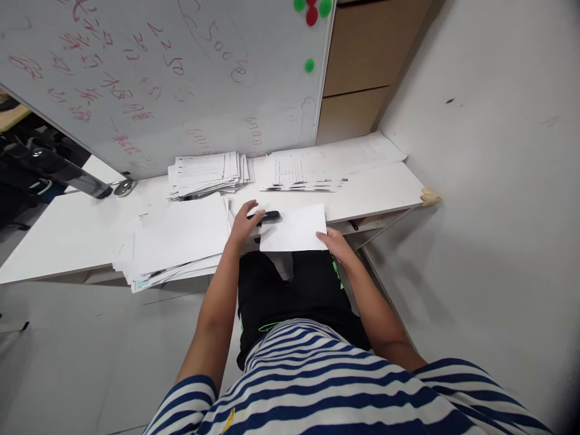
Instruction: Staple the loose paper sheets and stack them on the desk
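- White paper sheet (pixel 301 232): at the front edge of the white desk (pixel 380 190), jutting out over the person's lap; upper face blank. Single sheet or several: cannot tell.
- Right hand (pixel 336 244): pinching the sheet at its right edge, thumb on top, fingers beneath.
- Left hand (pixel 244 222): gripping a black stapler (pixel 272 215), thumb and fingers close together around its rear end.
- Stapler: front end reaches over the sheet's upper left part. Whether it is pressed down on the paper: cannot tell.
- Left of the left hand: large paper stack (pixel 181 232), top sheet blank, edges uneven, overhanging the desk front.
- Behind that: printed paper stack (pixel 206 169), loosely squared, near the whiteboard.
- Beyond the held sheet: stack of printed forms (pixel 299 169), a ruled table on the top page; a further printed sheet (pixel 376 151) extends toward the wall.
- Desk's far left: dark bottle (pixel 67 172), tilted in view, beside a small oval object (pixel 124 187), identity unclear.
- Back of desk: whiteboard (pixel 254 78) with red handwriting; green and red round magnets (pixel 312 16) at its upper right.
- Right of board: brown panels (pixel 357 66), then grey wall (pixel 493 157).
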`<state>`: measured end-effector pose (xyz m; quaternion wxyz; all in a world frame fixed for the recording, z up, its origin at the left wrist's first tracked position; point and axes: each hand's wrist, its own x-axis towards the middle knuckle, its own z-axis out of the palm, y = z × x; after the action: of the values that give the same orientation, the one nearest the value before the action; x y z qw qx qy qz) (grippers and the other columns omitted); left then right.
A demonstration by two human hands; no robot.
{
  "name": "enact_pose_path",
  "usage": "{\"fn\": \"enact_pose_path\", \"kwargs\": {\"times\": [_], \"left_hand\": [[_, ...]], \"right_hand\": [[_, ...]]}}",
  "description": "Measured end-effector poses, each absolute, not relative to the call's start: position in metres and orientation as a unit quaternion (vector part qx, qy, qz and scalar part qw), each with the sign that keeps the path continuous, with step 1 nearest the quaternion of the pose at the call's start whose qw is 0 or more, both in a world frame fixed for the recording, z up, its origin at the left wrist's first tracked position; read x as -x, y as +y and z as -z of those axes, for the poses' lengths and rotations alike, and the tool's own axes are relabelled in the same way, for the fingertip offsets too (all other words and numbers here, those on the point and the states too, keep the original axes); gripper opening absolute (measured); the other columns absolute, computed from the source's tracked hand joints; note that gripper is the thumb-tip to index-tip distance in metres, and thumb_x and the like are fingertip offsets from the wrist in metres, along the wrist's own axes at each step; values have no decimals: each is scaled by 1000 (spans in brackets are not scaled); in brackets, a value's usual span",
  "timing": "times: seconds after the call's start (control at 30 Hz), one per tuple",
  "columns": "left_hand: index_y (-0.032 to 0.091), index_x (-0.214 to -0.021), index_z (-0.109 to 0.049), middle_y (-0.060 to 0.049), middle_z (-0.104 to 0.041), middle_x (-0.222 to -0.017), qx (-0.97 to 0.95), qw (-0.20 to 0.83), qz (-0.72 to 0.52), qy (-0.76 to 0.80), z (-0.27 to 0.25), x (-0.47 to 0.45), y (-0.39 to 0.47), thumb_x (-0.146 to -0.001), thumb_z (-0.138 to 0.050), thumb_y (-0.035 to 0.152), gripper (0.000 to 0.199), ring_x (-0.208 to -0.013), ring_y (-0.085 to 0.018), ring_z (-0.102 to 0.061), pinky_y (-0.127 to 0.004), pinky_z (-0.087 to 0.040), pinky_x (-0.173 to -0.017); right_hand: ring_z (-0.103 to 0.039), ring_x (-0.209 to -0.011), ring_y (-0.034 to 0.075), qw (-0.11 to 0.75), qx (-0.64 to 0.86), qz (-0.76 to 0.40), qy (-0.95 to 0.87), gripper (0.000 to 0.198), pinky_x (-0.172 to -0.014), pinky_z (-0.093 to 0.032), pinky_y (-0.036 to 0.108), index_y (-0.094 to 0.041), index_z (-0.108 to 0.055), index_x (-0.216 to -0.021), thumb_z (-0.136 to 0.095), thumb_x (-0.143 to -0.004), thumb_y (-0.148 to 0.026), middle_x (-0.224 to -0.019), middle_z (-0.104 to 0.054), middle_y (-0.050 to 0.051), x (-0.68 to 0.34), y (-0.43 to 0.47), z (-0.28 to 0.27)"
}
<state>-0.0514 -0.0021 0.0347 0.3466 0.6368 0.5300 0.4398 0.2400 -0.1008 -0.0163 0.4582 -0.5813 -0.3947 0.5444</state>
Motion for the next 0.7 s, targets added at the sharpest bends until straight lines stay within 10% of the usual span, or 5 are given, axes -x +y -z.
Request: {"fn": "enact_pose_path", "kwargs": {"times": [0.3,0.5,0.7], "left_hand": [[22,-82,-63,-8,-65,-84,-668,259,-406,567,-42,-9,49,-83,-71,44,23,-103,-31,-60,-45,-38,-103],[18,-100,-63,-17,-65,-97,-668,200,-408,590,-10,-28,54,-75,-76,51,43,-123,-44,-49,-56,-30,-109],[19,-115,-63,-9,-64,-90,-634,205,-503,550,-30,-7,45,-93,-51,60,48,-98,-27,-60,-40,-42,-96]], "right_hand": [[-60,-63,17,466,594,-526,-391,36,-58,-47,29,-18,-73,-89,-70,-74,-50,-75,-72,1,-242,-105,24],[-63,-68,19,471,617,-508,-373,34,-66,-52,33,-19,-71,-92,-67,-76,-49,-76,-71,1,-230,-110,29],[-59,-53,15,488,630,-498,-341,33,-54,-49,30,-19,-69,-96,-65,-78,-47,-74,-69,1,-214,-120,34]]}}
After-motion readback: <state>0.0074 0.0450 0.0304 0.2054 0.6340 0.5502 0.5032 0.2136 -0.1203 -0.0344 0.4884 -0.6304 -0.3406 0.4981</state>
